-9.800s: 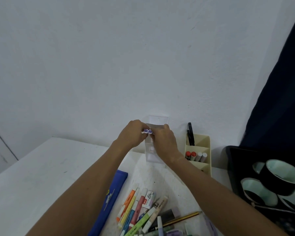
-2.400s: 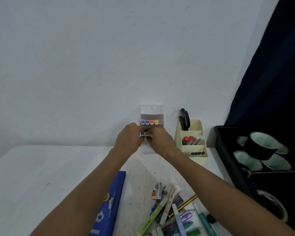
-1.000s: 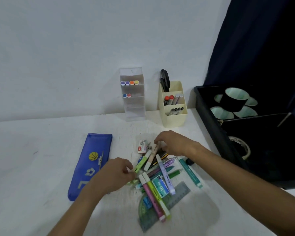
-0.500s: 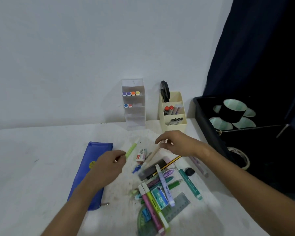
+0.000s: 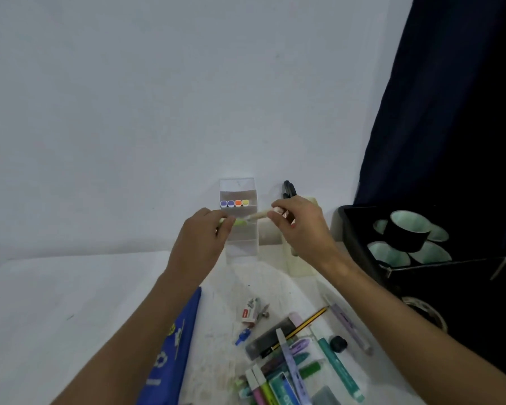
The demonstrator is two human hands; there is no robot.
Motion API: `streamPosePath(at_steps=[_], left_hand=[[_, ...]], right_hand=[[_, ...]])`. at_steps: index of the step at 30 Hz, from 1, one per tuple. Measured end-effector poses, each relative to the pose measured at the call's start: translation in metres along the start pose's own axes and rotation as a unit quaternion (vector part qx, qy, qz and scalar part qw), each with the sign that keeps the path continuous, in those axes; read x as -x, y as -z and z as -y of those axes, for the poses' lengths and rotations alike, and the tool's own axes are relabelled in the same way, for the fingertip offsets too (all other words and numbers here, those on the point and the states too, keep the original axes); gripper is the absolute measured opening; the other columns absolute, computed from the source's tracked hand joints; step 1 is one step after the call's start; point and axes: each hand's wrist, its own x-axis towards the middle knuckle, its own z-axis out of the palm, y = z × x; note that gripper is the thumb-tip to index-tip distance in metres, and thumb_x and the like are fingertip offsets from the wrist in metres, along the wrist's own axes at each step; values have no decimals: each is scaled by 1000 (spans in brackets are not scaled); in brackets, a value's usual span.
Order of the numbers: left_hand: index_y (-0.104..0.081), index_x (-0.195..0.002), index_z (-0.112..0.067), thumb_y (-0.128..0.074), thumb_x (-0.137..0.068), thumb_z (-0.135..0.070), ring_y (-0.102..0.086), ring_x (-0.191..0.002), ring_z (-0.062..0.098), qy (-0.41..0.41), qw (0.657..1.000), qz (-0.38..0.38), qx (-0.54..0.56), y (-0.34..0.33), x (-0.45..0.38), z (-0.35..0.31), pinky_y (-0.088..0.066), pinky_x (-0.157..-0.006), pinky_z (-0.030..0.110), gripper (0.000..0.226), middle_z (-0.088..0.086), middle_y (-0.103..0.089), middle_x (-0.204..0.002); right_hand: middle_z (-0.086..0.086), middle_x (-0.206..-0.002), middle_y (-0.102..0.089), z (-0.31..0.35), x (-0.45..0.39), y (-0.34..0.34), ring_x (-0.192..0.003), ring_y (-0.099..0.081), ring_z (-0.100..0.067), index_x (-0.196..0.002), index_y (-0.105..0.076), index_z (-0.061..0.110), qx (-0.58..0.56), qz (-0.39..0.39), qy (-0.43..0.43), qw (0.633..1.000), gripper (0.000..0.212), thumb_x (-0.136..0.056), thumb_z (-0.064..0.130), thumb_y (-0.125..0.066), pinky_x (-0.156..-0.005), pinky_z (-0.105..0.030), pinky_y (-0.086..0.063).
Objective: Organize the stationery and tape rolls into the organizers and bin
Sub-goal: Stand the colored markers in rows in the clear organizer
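We are lifting both hands from the table pile: left hand [image 5: 200, 241] clamped on a green marker [image 5: 240, 221], right hand [image 5: 300, 226] on a beige marker [image 5: 259, 214], both just before the clear organizer [image 5: 239, 247], ready for slotting.

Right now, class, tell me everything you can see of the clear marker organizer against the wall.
The clear marker organizer is a tall, transparent, plastic-looking box of stacked tiers, upright on the white table against the wall. Its top tier shows four marker caps: two purple, one orange, one yellow. Both hands hold markers before its second tier, hiding it.
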Motion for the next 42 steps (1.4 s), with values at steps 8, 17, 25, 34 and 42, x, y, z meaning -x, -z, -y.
streamPosePath(at_steps=[8,17,25,34,42], left_hand=[[-65,-106,-11,-43,-99,-37,-49,-65,15,-10,997,15,-79,-19,-10,-1,-37,-59,24,35,2,-51,-82],[-69,-114,-17,-61,-90,-35,-51,-73,7,-24,993,112,11,-43,-35,11,-33,-67,6,31,3,-71,-98],[-68,-104,-16,-52,-93,-22,-63,-82,18,28,988,129,-76,-63,-43,23,-43,-70,19,20,4,-70,-97],[-65,-109,-18,-51,-95,-27,-59,-74,16,54,983,133,-115,-75,-47,29,-46,-70,23,22,4,-70,-97],[-64,-111,-18,-49,-97,-27,-66,-76,21,80,978,155,-113,-79,-49,31,-53,-74,27,23,5,-70,-98]], right_hand=[[-4,-98,-62,-7,-6,-36,-84,-57,-15,-112,-67,12,46,18,47,998,24,-96,26,-56,-73,-27,-49],[-11,-95,-60,-11,-25,-63,-86,-56,-21,-113,-65,10,66,123,7,990,23,-98,18,-50,-70,-23,-41],[-15,-106,-66,-14,-39,-76,-90,-59,-24,-106,-67,3,62,164,5,985,21,-96,16,-54,-72,-16,-33],[-13,-126,-59,-22,-48,-99,-112,-57,-27,-124,-57,9,110,212,-66,969,30,-95,10,-55,-100,-31,-42],[-10,-103,-68,-25,-37,-101,-88,-63,-22,-108,-64,12,156,123,-5,980,19,-97,16,-49,-74,-26,-46]])
